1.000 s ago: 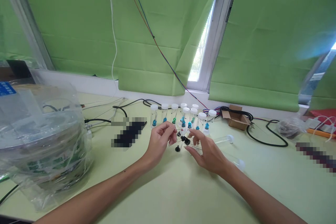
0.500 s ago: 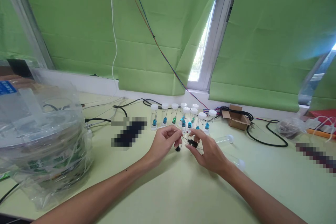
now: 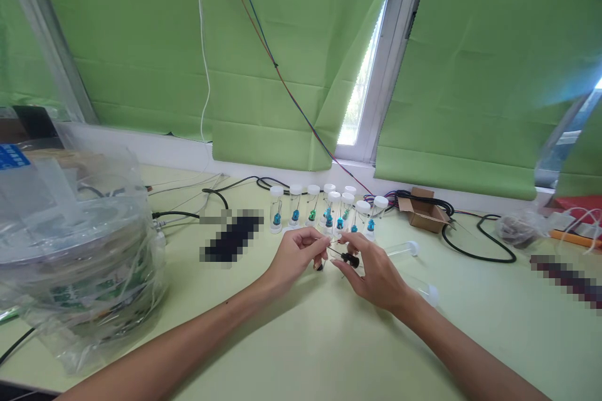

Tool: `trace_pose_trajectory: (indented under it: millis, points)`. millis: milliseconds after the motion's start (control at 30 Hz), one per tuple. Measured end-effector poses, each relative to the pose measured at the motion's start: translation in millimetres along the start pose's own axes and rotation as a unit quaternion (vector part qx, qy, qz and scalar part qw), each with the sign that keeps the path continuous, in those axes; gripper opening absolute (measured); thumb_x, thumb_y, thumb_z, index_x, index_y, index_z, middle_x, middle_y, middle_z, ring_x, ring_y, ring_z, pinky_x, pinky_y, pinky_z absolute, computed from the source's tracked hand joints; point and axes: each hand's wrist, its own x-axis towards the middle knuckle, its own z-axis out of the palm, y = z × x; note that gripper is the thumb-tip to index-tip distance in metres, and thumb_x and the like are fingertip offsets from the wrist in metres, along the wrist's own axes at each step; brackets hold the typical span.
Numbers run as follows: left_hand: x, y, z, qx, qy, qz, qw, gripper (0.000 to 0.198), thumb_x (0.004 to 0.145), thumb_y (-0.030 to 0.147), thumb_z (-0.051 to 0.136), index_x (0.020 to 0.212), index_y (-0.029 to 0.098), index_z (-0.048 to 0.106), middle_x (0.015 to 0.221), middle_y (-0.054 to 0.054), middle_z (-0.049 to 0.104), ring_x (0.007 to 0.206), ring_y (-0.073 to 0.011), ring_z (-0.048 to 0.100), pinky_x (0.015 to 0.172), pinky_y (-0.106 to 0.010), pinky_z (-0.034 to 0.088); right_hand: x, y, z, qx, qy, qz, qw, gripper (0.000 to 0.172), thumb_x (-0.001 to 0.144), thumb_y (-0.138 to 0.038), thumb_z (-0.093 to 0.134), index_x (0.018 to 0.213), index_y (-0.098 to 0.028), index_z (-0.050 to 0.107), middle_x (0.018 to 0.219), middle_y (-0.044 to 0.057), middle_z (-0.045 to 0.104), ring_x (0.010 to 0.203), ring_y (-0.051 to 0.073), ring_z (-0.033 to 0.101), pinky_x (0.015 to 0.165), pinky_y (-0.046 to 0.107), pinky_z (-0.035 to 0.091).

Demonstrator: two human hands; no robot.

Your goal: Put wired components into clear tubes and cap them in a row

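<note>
In front of the tubes, my left hand is closed, thumb and fingertips pinching the thin metal shaft of a needle with a black hub. The hub points right, lying between the curled thumb and fingers of my right hand. A thin wire-like piece shows at my right index fingertip; its full shape is hidden. Below my left fingertips a second black piece is partly covered. Behind both hands stand several clear tubes with white caps, holding blue or green-hubbed needles.
Two clear tubes with white caps lie right of my hands, one farther back and one nearer. A small open cardboard box and black cables sit behind. Large plastic-wrapped reels occupy the left side of the table.
The black hub has turned and shifted slightly right and down between my hands. My left fingers have moved slightly right, covering more of the lower black piece. The standing tubes have not moved.
</note>
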Motion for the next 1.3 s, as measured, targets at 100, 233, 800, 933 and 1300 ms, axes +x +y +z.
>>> trace_pose_trajectory:
  millis: [100,233,800,933,1300]
  points:
    - [0.2,-0.4,-0.1,-0.001,-0.004,0.000,1.000,0.026,0.081,0.039,0.068,0.071,0.015,0.064,0.062,0.000,0.062,0.051,-0.0100,0.052,0.055,-0.025,0.042,-0.1,0.0,0.0,-0.003,-0.001,-0.001,1.000,0.048,0.095,-0.027,0.055,0.137,-0.020,0.033,0.108,0.012,0.065,0.088,0.023,0.065,0.072,0.039,0.057]
    - [0.1,0.0,0.9,0.003,-0.006,0.000,1.000,0.026,0.080,0.039,0.068,0.071,0.015,0.064,0.061,0.000,0.062,0.051,-0.0101,0.052,0.055,-0.025,0.043,-0.1,0.3,0.1,-0.001,0.003,-0.005,1.000,0.048,0.094,-0.025,0.056,0.136,-0.019,0.034,0.106,0.012,0.065,0.089,0.023,0.065,0.073,0.039,0.057]
    - [-0.6,-0.4,2.2,0.056,0.004,0.002,0.998,0.027,0.084,0.043,0.064,0.081,0.017,0.059,0.063,0.002,0.058,0.049,-0.0095,0.050,0.051,-0.023,0.038,2.2,-0.8,-1.2,0.007,-0.008,0.002,1.000,0.042,0.094,-0.024,0.055,0.133,-0.021,0.038,0.104,0.011,0.064,0.089,0.022,0.064,0.072,0.037,0.056]
    - [0.9,-1.0,2.6,0.033,0.030,0.000,0.999,0.035,0.087,0.049,0.058,0.073,0.017,0.055,0.061,0.003,0.055,0.047,-0.0089,0.048,0.048,-0.023,0.039,1.3,-0.4,-1.1,-0.002,0.007,0.008,1.000,0.044,0.094,-0.025,0.056,0.134,-0.021,0.038,0.103,0.011,0.065,0.089,0.023,0.065,0.073,0.038,0.056]
    - [3.9,-5.8,1.0,-0.025,0.022,-0.043,0.998,0.044,0.083,0.055,0.060,0.063,0.016,0.052,0.058,0.002,0.051,0.047,-0.0086,0.048,0.044,-0.022,0.038,0.9,1.9,-0.6,0.011,0.026,0.003,1.000,0.047,0.092,-0.020,0.059,0.134,-0.020,0.038,0.104,0.011,0.064,0.091,0.023,0.063,0.075,0.039,0.055]
